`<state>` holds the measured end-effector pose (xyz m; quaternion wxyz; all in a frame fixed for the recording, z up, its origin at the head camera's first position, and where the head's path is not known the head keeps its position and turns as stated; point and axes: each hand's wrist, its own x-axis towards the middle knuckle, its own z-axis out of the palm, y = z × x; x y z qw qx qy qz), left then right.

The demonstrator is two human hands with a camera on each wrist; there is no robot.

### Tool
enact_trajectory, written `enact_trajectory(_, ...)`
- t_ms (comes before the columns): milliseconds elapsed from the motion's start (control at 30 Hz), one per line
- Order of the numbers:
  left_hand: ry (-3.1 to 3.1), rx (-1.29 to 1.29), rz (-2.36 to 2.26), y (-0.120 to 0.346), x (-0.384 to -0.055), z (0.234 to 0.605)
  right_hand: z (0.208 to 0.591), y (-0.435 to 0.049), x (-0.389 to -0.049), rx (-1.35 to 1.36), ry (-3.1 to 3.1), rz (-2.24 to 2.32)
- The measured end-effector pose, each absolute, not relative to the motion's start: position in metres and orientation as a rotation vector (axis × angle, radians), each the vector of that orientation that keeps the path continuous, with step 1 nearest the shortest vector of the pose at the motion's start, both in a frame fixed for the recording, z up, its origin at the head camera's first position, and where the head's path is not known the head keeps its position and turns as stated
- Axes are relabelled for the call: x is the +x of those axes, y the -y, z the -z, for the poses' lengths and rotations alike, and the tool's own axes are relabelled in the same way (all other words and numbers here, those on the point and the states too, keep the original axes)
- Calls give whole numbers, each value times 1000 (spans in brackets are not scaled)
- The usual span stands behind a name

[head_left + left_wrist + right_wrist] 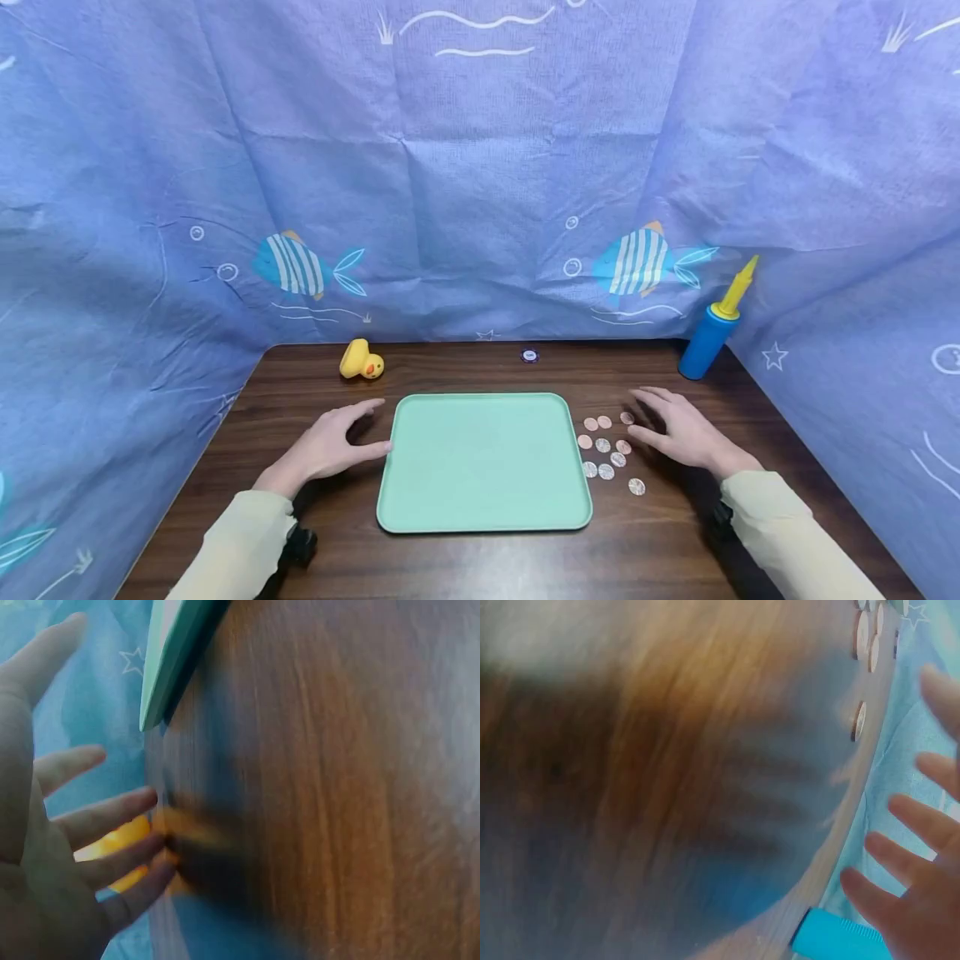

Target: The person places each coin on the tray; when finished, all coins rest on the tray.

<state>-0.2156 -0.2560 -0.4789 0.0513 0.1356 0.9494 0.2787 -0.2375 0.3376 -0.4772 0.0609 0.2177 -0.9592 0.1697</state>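
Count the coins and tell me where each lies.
10 coins, all right of the green tray: three at the back, three in the next row, one just nearer, then a pair beside the tray, and one nearest the person. The right hand may hide others.

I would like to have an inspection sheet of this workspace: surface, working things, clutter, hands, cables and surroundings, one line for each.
Surface: dark wood-grain table; no spill seen.
Working things: mint-green tray, flat; loose coins to its right.
Clutter: yellow duck, tipped over; poker chip near the far edge; blue-and-yellow pump at the far right corner.
Hands: left hand beside the tray, right hand beside the coins; both hold nothing.
Cables: nothing seen.
Surroundings: blue fish-print curtain behind and at both sides.
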Motion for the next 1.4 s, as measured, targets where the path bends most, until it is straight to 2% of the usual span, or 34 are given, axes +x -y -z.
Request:
enact_trajectory(233,-2734,593,-931,256,-214,481,483,-335,-247,835,2768,-492)
enact_trajectory(500,-2683,776,-895,258,-216,482,493,-332,-260,842,2790,-526)
enact_trajectory(1400,-2697,767,-939,259,-209,491,483,-320,-269,758,2975,-592)
